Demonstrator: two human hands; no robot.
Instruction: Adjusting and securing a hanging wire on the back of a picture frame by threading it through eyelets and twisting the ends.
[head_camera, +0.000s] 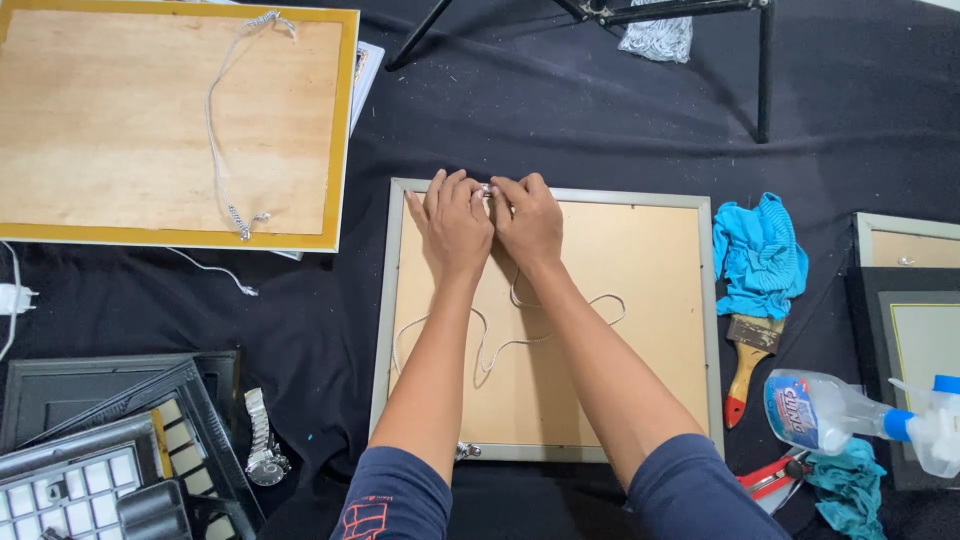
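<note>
Your left hand (455, 225) and right hand (528, 220) pinch the white hanging cord (500, 345) at the top edge of the silver-rimmed, board-backed picture frame (660, 300).

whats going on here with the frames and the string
A person has both hands, left hand and right hand, pressed together at the top edge of a silver picture frame lying face down on black cloth. A white cord loops loosely across its backing. A paintbrush, blue rag and spray bottle lie to the right.

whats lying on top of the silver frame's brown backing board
A loose white cord lies across the brown backing board. The left hand and right hand rest at its far edge, covering the cord's end there.
</note>
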